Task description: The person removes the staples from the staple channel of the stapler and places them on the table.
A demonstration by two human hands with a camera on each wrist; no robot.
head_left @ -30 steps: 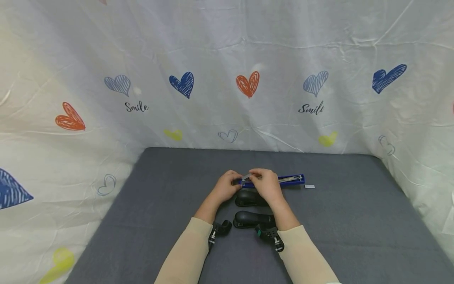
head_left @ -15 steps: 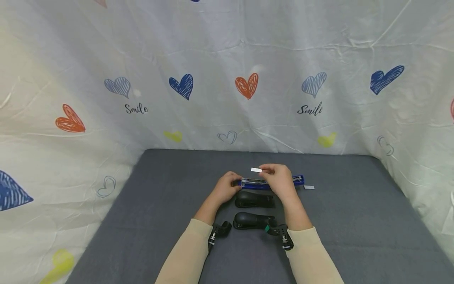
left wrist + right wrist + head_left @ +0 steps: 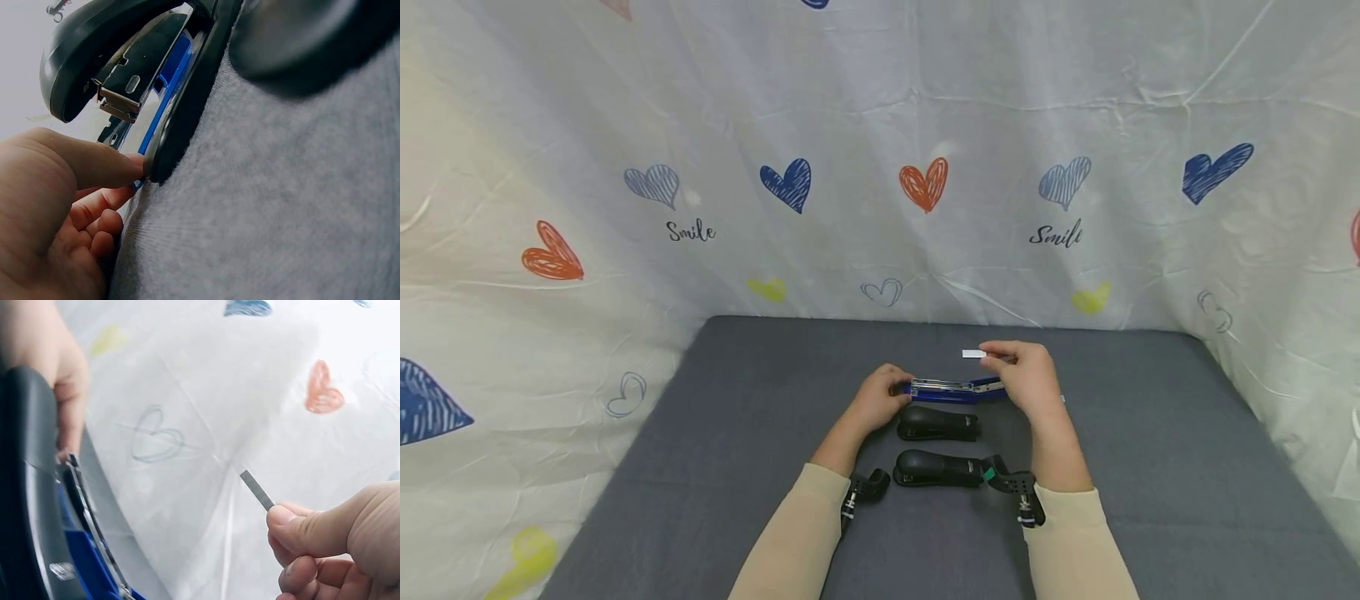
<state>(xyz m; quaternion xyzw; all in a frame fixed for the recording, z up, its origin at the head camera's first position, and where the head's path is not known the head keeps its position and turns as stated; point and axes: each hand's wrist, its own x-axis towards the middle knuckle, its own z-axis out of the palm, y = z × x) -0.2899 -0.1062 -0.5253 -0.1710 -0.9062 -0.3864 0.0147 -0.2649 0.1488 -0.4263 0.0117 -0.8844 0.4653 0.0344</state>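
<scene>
A blue stapler [image 3: 943, 392] lies swung open on the cloth, its metal staple channel facing up. My left hand [image 3: 874, 398] pinches its left end; in the left wrist view the thumb [image 3: 109, 165] and fingers meet there, just behind a black stapler's tip. Up and to the right, my right hand [image 3: 1030, 379] holds a short strip of staples [image 3: 256, 489] between thumb and forefinger. The strip's free end points left, above the blue stapler. That hand covers the stapler's right end in the head view.
Two black staplers, one nearer the blue one [image 3: 936, 424] and one closer to the body [image 3: 936, 469], lie parallel on the grey cloth [image 3: 1150, 433]. A small pale piece [image 3: 1063, 399] peeks out beside the right wrist. A white curtain with hearts [image 3: 850, 108] hangs behind.
The right hand has lifted the staple strip off the blue stapler's channel and carried it up and to the right. The left hand stays at the stapler's left end.
</scene>
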